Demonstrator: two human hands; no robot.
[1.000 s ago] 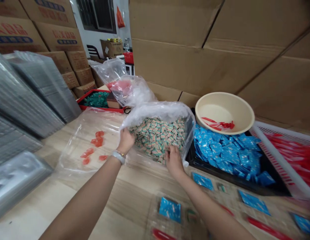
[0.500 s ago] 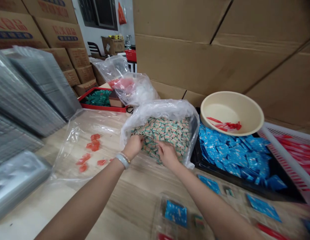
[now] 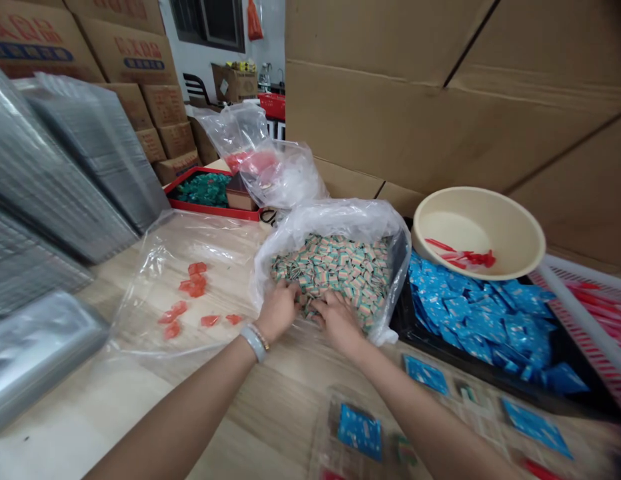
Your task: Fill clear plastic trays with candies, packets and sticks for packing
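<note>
Both of my hands reach into the near side of a container lined with a clear plastic bag (image 3: 335, 213), full of small green, pink and cream striped pieces (image 3: 350, 267). At its left, my left hand (image 3: 280, 310) has bent fingers and a thumb apart, tips among the pieces. My right hand (image 3: 340, 323) rests palm down close beside it, fingers spread on the pieces. Whether either hand has a piece under its fingertips cannot be made out. Nearer to me, under my right forearm, stand clear compartment trays holding a blue packet (image 3: 359, 432) and striped pieces.
Right of the bag, a black tray (image 3: 490, 373) holds blue packets, with a cream basin (image 3: 520, 233) on top. A white basket (image 3: 585, 267) contains red items. Orange-red pieces (image 3: 193, 287) lie on a plastic sheet at left. Clear plastic trays (image 3: 100, 160) are stacked beyond.
My left hand has left the bag's rim and moved right into the pieces. My right hand has moved left, beside it, and its fingers now spread. The camera view has shifted slightly.
</note>
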